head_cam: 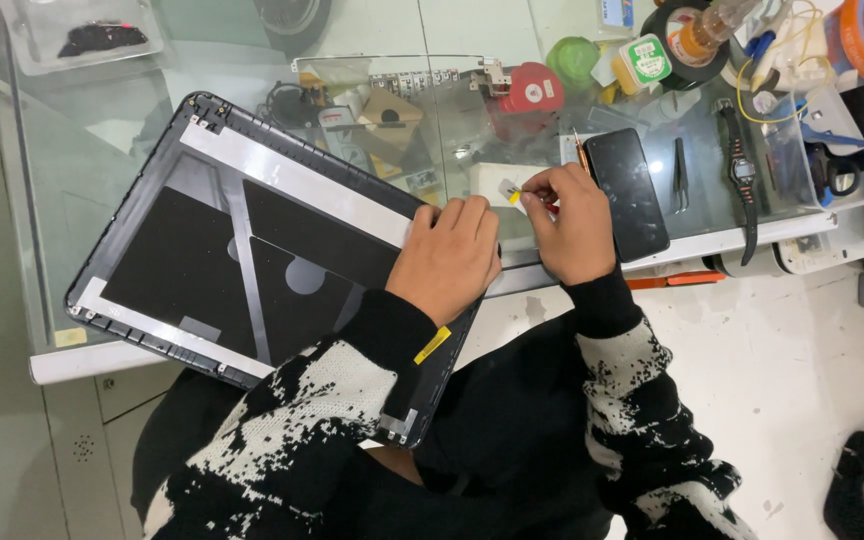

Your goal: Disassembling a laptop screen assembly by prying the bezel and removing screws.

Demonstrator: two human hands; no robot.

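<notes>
Head view: left hand point(449, 258) fingers curled, knuckles up, pressing down on laptop lid point(242, 255) at glass table point(102, 150) edge. Right hand point(574, 225) fingertips pinched tight on small yellow piece point(515, 197), just beside phone point(630, 193).

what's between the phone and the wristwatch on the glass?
Head view: black tweezers lie on the glass between the phone and the wristwatch; otherwise bare glass.
</notes>
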